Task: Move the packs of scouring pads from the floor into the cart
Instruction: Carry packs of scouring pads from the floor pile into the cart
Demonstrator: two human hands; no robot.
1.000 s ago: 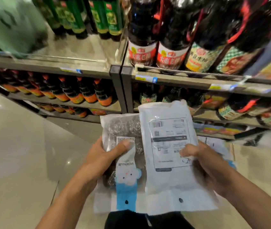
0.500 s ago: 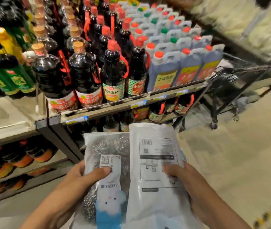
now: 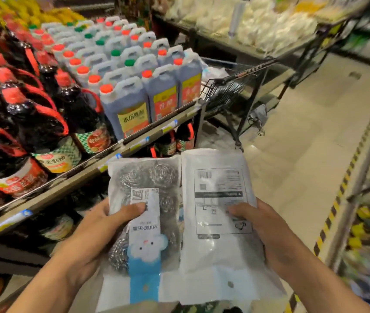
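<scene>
Shelf (image 3: 102, 163) of dark bottles (image 3: 32, 123) and jugs (image 3: 129, 107), seemingly sauces

Two packs of scouring pads are in view: a clear-fronted pack (image 3: 143, 218) showing its steel-wool balls and a white-backed pack (image 3: 219, 222) showing a printed label. Two hands hold them, the left hand (image 3: 99, 233) gripping the first and the right hand (image 3: 267, 229) gripping the second. One black wire cart (image 3: 231, 91) stands in the aisle. The grey jugs (image 3: 125, 109) with red or green caps and the dark bottles (image 3: 32, 123) on the shelf are too many and too blurred to count.
</scene>
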